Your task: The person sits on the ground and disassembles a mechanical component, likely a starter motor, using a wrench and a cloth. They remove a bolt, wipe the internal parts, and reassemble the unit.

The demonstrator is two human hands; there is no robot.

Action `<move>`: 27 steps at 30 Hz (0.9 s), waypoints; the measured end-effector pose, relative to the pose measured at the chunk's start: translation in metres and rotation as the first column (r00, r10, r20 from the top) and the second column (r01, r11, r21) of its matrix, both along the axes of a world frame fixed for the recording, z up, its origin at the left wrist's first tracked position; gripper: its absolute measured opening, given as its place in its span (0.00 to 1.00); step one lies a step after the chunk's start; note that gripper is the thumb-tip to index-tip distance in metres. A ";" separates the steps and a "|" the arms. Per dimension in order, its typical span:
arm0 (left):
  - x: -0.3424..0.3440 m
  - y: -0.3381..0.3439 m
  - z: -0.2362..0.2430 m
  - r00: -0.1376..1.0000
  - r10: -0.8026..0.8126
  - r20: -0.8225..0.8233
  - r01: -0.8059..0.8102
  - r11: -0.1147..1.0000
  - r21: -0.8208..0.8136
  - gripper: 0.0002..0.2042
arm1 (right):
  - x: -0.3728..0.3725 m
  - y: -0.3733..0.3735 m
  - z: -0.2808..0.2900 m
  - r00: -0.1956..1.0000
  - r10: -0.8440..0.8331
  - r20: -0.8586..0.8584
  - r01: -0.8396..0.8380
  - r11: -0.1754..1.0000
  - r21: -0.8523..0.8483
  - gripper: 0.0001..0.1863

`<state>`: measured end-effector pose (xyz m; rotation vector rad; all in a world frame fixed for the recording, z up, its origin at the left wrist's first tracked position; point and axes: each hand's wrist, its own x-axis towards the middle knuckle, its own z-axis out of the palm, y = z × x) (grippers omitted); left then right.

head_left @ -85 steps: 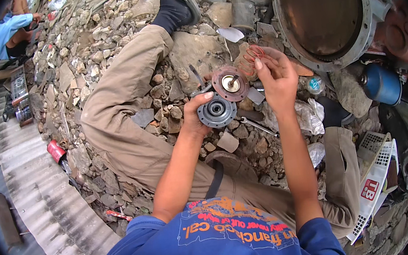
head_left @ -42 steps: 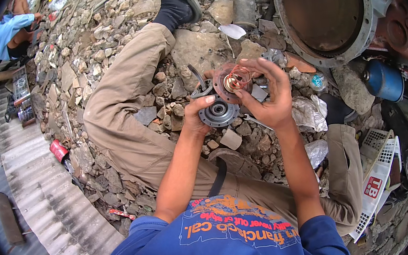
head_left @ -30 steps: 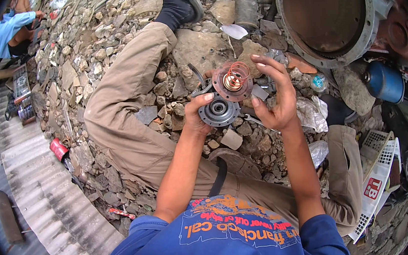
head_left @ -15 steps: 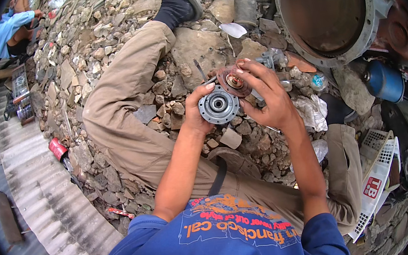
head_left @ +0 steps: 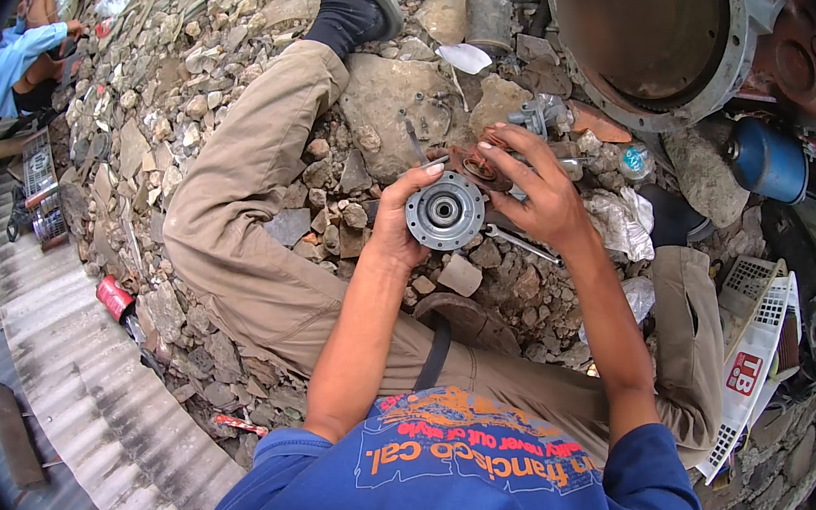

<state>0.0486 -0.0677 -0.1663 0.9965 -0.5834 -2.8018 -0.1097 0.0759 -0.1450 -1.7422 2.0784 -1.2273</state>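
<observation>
My left hand [head_left: 394, 224] is wrapped round the left side of a round grey metal housing [head_left: 443, 211], which has bolt holes along its rim and a bearing-like ring at its centre. Just beyond the housing, my right hand [head_left: 544, 194] grips a rusty reddish-brown metal part [head_left: 481, 168] in its fingers. That part is tilted, close against the housing's far right edge; whether they touch I cannot tell. Below my right hand lies a shiny wrench [head_left: 525, 245] on the stones. A thin rod [head_left: 412, 139] stands out past my left thumb, its other end hidden.
Small bolts [head_left: 419, 103] rest on a flat stone [head_left: 376, 107] ahead. A large round metal casing [head_left: 648, 21] stands far right, near a blue canister [head_left: 770, 161]. A white plastic basket [head_left: 764, 335] is at right. Corrugated sheeting [head_left: 91, 392] runs along the left. Another person [head_left: 24, 62] crouches far left.
The rusty part has tipped, so its round centre with the coil no longer faces up. My right fingers have shifted slightly, and more of the wrench shows. The housing has moved slightly right.
</observation>
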 end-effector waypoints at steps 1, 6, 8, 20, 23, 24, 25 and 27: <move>0.000 0.000 0.000 1.000 -0.016 -0.008 0.016 1.000 -0.008 0.19 | -0.002 0.001 -0.006 1.000 -0.013 0.011 0.014 1.000 -0.025 0.35; -0.007 0.002 0.014 0.998 -0.053 -0.039 0.055 0.997 0.051 0.21 | -0.007 0.006 -0.020 0.981 -0.135 0.141 0.149 0.985 -0.092 0.31; -0.011 0.004 0.014 0.997 -0.019 -0.074 0.022 0.999 0.033 0.22 | -0.006 0.005 -0.015 0.883 -0.153 0.443 0.220 0.970 -0.102 0.30; -0.013 0.007 0.001 0.992 0.087 0.086 -0.091 0.995 0.048 0.21 | 0.019 -0.003 0.010 0.098 -0.169 0.981 -0.180 0.966 0.184 0.21; -0.019 0.012 0.009 0.987 0.140 0.075 -0.141 0.990 0.013 0.23 | 0.019 -0.009 0.016 -0.016 -0.216 0.976 -0.137 0.968 0.212 0.20; -0.021 0.011 0.011 0.988 0.135 0.074 -0.132 0.990 -0.046 0.24 | 0.017 -0.011 0.021 -0.032 -0.244 0.969 -0.121 0.964 0.238 0.20; -0.024 0.011 0.013 0.985 0.158 0.069 -0.156 0.987 -0.034 0.25 | 0.015 -0.013 0.023 -0.034 -0.250 0.968 -0.103 0.964 0.245 0.19; -0.031 0.012 0.020 0.978 0.202 0.057 -0.202 0.979 -0.010 0.25 | 0.010 -0.015 0.027 -0.035 -0.260 0.965 -0.063 0.964 0.257 0.19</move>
